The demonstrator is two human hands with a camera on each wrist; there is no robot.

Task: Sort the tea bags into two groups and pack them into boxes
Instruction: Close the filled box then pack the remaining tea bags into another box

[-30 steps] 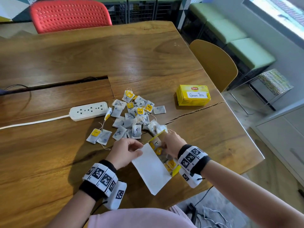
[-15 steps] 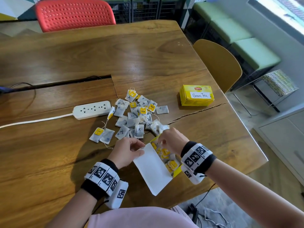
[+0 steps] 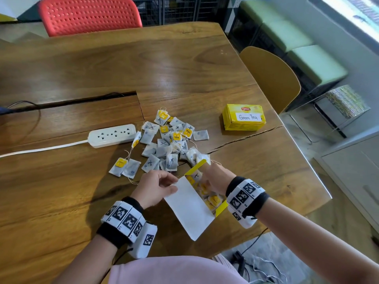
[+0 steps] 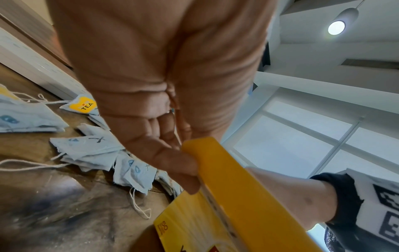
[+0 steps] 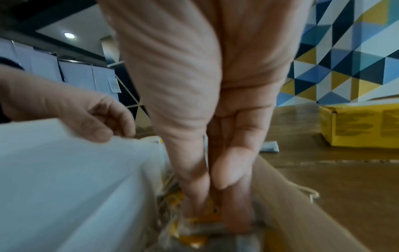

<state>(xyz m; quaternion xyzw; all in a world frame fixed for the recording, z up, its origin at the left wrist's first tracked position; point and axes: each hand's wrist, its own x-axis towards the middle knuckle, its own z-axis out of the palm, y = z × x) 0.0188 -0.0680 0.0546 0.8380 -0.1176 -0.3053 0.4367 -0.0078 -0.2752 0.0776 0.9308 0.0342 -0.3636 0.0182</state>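
Packing tea bags into the open box (image 3: pixel 222 208).
Your left hand (image 3: pixel 152 189) pinches the white lid (image 3: pixel 189 208) back; your right hand (image 3: pixel 215 179), fingers straight, presses bags down. Next, fetch another from the desk (image 3: pixel 61 181) pile (image 3: pixel 166 144).

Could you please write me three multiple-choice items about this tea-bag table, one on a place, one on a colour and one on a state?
1. Where does the box labelled Green Tea stand relative to the loose tea bags?
A. To their right
B. To their left
C. On top of them

2. What colour is the chair at the far side of the table?
A. Blue
B. Red
C. Black

3. In what state is the open box by the hands?
A. Sealed shut
B. Open and empty
C. Open, with tea bags inside

Answers:
1. A, since the head view shows it on the table right of the pile.
2. B, as its perforated back is red.
3. C: the left hand holds the white flap back while the right hand reaches in among tagged bags.
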